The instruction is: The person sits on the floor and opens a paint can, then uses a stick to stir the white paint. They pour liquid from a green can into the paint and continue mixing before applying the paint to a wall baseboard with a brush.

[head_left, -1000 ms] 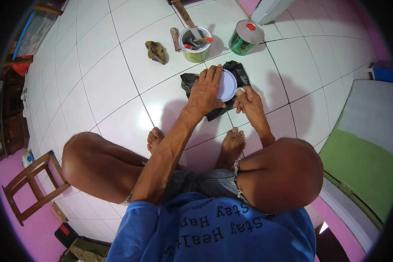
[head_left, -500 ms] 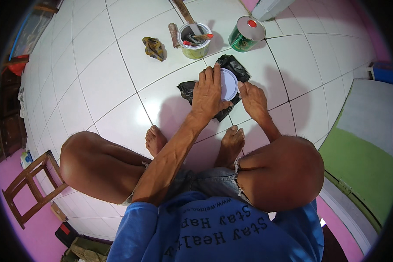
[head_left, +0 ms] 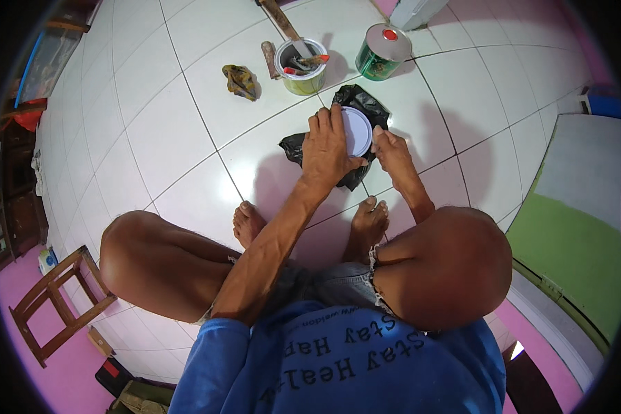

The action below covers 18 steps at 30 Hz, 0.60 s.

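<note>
A round container with a pale lilac-white lid (head_left: 357,131) sits on a crumpled black plastic bag (head_left: 366,103) between my feet and the paint things. My left hand (head_left: 324,148) is wrapped around its left side, the thumb at the near edge. At the right rim of the lid, my right hand (head_left: 395,153) is closed, thumb forward against the edge. Whatever is in those right fingers, if anything, is hidden. The container's sides are covered by the bag and my left hand.
Beyond the bag stands an open pail (head_left: 303,81) with a wooden-handled tool (head_left: 283,21) and brushes in it. A brown roll-shaped piece (head_left: 269,58) and a stained rag (head_left: 239,81) lie left of it. A green metal can (head_left: 383,52) stands to the right. A wooden chair (head_left: 62,303) is at far left.
The whole scene has shifted slightly in view. My right hand has turned a little at the lid's rim; my left hand keeps its hold.
</note>
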### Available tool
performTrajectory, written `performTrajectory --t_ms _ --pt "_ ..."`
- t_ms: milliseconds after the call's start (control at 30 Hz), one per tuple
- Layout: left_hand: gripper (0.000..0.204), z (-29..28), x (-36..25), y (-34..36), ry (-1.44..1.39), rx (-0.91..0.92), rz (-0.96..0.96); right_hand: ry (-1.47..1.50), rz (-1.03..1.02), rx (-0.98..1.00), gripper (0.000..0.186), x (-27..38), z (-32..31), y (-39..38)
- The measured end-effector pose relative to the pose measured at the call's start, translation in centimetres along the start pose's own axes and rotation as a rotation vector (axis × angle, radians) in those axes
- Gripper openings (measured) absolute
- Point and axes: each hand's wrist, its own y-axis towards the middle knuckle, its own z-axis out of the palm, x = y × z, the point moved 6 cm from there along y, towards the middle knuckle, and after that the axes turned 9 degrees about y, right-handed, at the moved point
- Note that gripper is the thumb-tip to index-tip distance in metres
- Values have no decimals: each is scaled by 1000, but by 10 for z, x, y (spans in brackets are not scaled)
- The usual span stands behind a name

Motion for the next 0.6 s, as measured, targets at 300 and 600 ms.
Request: performTrajectory --t_ms 300,600 --pt "112 4 -13 3 95 91 -62 41 -50 19 49 -30 -4 -1" --pt "105 2 -18 8 70 105 -119 146 -106 -71 52 -33 7 -3"
